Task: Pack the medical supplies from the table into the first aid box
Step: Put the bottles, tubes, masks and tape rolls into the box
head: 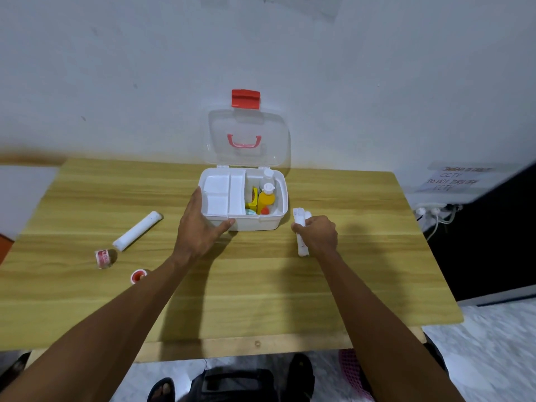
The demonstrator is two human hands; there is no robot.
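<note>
The white first aid box [277, 219] stands open at the table's middle back, its clear lid [248, 137] with a red latch raised against the wall. A white inner tray [223, 192] fills its left half; a yellow bottle [266, 198] and small packets lie in the right half. My left hand [198, 224] grips the box's front left corner. Just right of the box, my right hand [317, 235] is closed on white bandage rolls [300, 224] lying on the table. Another white roll [137, 230] lies at the left, with a small tape roll [103, 258] and a red-rimmed tape roll [137, 275] near it.
The wooden table [261, 285] stands against a white wall. A power strip with cables [432, 210] hangs at the right beyond the table edge. Below the front edge I see a black bag [240, 384], my sandalled feet and a pink mesh basket [353, 372].
</note>
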